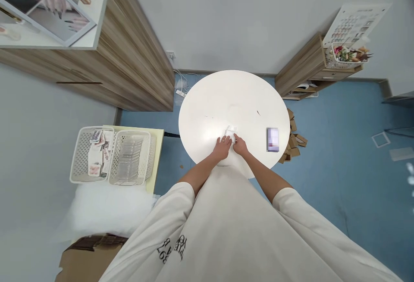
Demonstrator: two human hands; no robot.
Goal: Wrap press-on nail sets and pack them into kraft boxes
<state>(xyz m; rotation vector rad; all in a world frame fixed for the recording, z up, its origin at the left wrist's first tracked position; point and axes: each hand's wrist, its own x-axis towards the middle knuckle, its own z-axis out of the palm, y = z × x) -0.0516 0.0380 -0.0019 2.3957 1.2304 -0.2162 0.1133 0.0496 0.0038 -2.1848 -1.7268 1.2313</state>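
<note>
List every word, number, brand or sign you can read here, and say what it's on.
"397", first digit uncertain: shirt.
"A B", partly lost in folds: shirt.
"PLE": shirt.
Letters above it, perhaps "YO" or "KO": shirt, unclear.
Phone-like item: blurred into blocks, unreadable.
Sheet of small pictures: any print too small.
Cards: too small to read.
Small whitish item at the hands: none readable.

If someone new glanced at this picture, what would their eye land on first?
Probably the large rounded white table in the middle, where the bare left hand and bare right hand are at a small whitish item near its front edge. Next, perhaps, the white perforated plastic baskets at left and the multicoloured flower-like bunch at upper right.
</note>
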